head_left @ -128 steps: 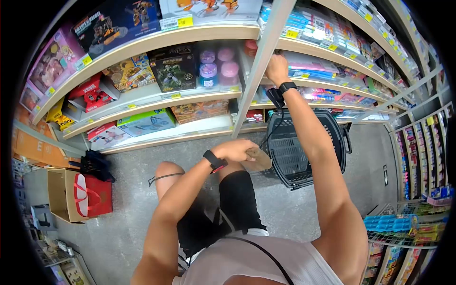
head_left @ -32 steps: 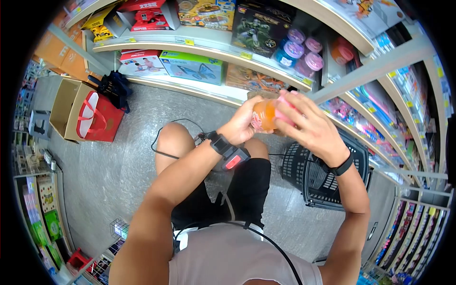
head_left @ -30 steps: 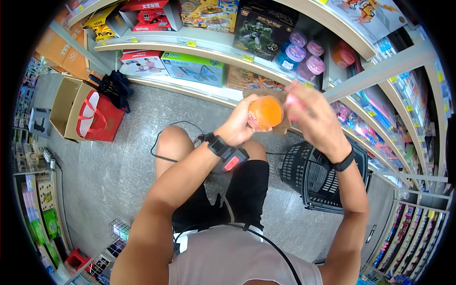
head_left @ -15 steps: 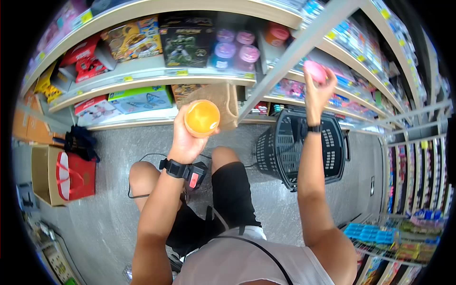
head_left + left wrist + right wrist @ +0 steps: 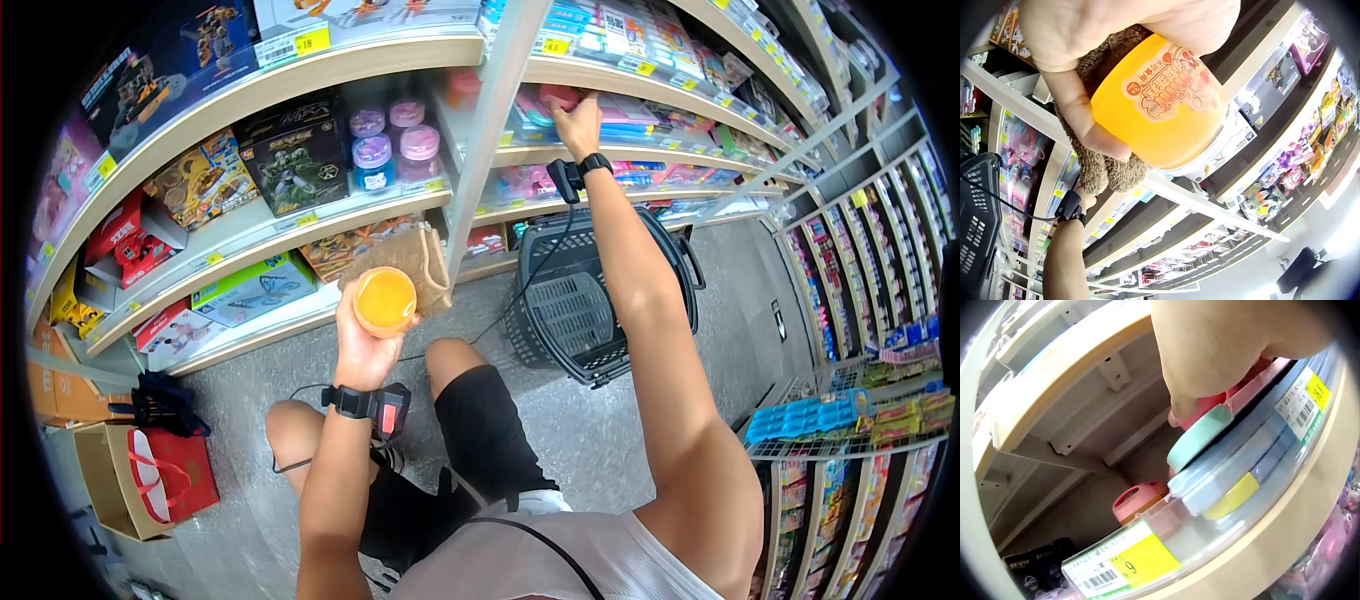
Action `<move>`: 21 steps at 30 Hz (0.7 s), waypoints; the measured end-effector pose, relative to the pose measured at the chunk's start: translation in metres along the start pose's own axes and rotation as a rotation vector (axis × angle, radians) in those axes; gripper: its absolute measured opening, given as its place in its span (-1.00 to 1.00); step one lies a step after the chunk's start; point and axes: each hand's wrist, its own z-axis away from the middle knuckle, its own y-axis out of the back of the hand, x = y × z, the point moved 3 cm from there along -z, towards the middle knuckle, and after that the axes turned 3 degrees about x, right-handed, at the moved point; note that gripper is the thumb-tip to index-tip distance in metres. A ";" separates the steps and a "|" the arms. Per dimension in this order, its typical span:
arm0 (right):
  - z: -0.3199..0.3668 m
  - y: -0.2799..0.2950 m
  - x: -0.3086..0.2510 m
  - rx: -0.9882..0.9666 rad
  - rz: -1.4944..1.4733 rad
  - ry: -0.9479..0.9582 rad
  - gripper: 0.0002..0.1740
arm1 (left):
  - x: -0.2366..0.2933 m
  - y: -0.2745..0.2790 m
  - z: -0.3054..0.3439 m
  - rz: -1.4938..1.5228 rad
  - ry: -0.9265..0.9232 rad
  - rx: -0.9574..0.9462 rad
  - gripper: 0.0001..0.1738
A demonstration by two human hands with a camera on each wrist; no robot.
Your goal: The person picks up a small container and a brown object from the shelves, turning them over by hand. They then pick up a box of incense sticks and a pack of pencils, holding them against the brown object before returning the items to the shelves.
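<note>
My left hand grips an open orange jar, its yellow-orange contents facing up. Printed red lettering shows on the jar's side in the left wrist view. The same hand holds a fluffy brown cloth against the jar. Off to the right, my right hand reaches onto a shelf and holds the pink lid by its edge. The right wrist view puts this lid just above a mint-green round piece lying on flat blue packages; part of the lid is hidden behind the hand.
A dark shopping basket stands on the floor under my right arm. A metal upright separates the shelves. Purple- and pink-lidded jars stand on the left shelf. A carton and a red bag sit at the left.
The right hand takes the pink lid off the orange jar and carries it right to the shelf. The left hand keeps the jar and cloth, the jar's mouth now turned up.
</note>
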 end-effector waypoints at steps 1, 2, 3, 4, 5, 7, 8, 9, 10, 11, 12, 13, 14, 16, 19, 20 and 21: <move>0.001 0.002 -0.001 -0.022 0.014 -0.004 -0.08 | -0.001 0.001 0.001 -0.007 0.009 -0.003 -0.64; 0.003 0.005 -0.003 -0.041 0.032 -0.012 -0.07 | -0.003 0.004 0.001 0.016 -0.003 0.035 -0.64; 0.009 0.010 -0.001 -0.071 -0.017 -0.022 0.05 | -0.007 0.005 0.000 0.035 -0.002 0.066 -0.63; 0.015 0.006 0.017 -0.027 0.037 0.029 0.14 | -0.009 0.011 0.000 0.020 0.005 0.108 -0.61; 0.032 0.018 0.010 0.018 0.054 0.075 0.19 | -0.007 0.030 -0.006 -0.020 0.017 0.121 -0.57; 0.068 0.059 -0.017 0.076 -0.032 0.022 -0.15 | -0.008 0.055 -0.017 -0.016 0.046 0.091 -0.55; 0.085 0.083 -0.037 0.139 -0.139 0.174 -0.32 | -0.010 0.045 -0.015 -0.028 0.030 0.208 -0.62; 0.103 0.111 -0.067 0.080 -0.335 0.200 -0.39 | -0.010 0.045 -0.020 -0.041 0.033 0.220 -0.62; 0.124 0.146 -0.105 0.032 -0.373 0.261 -0.47 | -0.015 0.037 -0.021 -0.107 0.016 0.224 -0.61; 0.139 0.174 -0.132 0.040 -0.346 0.441 -0.50 | -0.019 0.037 -0.030 -0.112 0.063 0.140 -0.59; 0.154 0.198 -0.156 0.035 -0.328 0.613 -0.52 | -0.021 0.040 -0.034 -0.117 0.105 0.070 -0.58; 0.162 0.213 -0.177 0.032 -0.342 0.717 -0.56 | -0.027 0.044 -0.040 -0.124 0.138 0.084 -0.58; 0.170 0.231 -0.200 0.030 -0.359 0.827 -0.60 | -0.035 0.044 -0.046 -0.051 0.183 0.098 -0.56; 0.187 0.268 -0.238 -0.111 -0.359 0.629 -0.77 | -0.047 0.051 -0.058 0.015 0.247 0.125 -0.55; 0.210 0.282 -0.262 0.029 -0.402 0.420 -0.84 | -0.070 0.064 -0.066 -0.097 0.307 0.077 -0.55; 0.212 0.289 -0.268 -0.042 -0.287 0.435 -0.78 | -0.079 0.061 -0.067 -0.089 0.330 0.061 -0.54; 0.212 0.296 -0.272 -0.120 -0.189 0.456 -0.71 | -0.088 0.051 -0.065 -0.078 0.337 0.053 -0.53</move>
